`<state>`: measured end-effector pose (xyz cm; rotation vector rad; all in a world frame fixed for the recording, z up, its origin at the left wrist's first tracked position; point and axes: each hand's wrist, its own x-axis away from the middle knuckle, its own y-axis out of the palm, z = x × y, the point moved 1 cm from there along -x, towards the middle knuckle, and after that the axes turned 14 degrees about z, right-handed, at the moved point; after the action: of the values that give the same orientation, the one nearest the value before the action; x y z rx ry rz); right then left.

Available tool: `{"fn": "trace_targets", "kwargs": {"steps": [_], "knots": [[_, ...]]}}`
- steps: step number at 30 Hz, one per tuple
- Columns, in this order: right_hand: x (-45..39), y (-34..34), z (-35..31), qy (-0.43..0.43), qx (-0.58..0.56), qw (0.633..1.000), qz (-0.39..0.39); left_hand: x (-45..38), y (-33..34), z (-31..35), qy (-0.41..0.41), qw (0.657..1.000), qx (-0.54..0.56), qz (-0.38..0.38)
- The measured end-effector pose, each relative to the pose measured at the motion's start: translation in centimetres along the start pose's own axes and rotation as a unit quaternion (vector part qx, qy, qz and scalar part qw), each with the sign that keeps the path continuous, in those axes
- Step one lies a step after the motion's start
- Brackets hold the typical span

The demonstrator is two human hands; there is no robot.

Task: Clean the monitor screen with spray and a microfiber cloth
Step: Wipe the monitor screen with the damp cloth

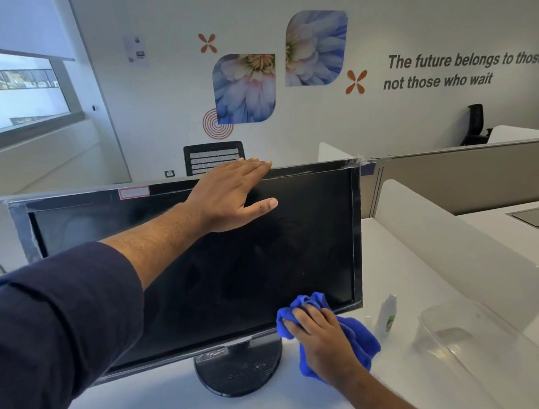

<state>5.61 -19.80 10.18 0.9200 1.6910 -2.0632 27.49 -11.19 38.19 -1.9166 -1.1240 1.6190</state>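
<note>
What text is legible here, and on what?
"The future belongs to those" then "not those who wait": wall lettering; first line cut off at the frame edge.
Wall notice: too small to read.
Red-edged sticker on the monitor top bezel: blank or unreadable.
Spray bottle label: blurred.
Monitor stand marking: illegible.

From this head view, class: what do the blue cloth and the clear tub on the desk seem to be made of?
Blue cloth: soft, matte microfibre by its look; it bunches in plush folds. Clear tub: probably glossy transparent plastic; the desk shows through its walls.
</note>
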Motion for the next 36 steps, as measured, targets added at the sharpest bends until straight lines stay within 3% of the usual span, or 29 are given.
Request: {"fn": "trace_targets", "kwargs": {"steps": [8,13,21,31,34,36], "knots": [[1.7,-2.7,4.3,0.255,0.109,0.960,-0.042,-0.1,0.3,0.2,0.000,1.000,-0.011,-0.001],[0.3,-3.0,3.2,0.316,0.143,0.934,-0.087,0.0,0.1,0.3,-0.001,1.000,-0.009,0.006],[-2.2,-2.4,-1.3,0.258,0.045,0.957,-0.128,0.0,-0.1,0.7,-0.006,1.000,-0.010,0.007],[-4.0,-1.8,-5.5,0.157,-0.087,0.976,-0.123,0.2,0.1,0.6,-0.019,1.000,-0.005,0.001],[-2.7,-2.0,-4.4,0.137,-0.184,0.970,-0.078,0.3,0.0,0.5,-0.018,1.000,-0.002,0.005],[-1.8,-2.9,-3.2,0.187,-0.253,0.949,-0.007,0.3,-0.1,0.4,-0.018,1.000,0.000,0.002]]}}
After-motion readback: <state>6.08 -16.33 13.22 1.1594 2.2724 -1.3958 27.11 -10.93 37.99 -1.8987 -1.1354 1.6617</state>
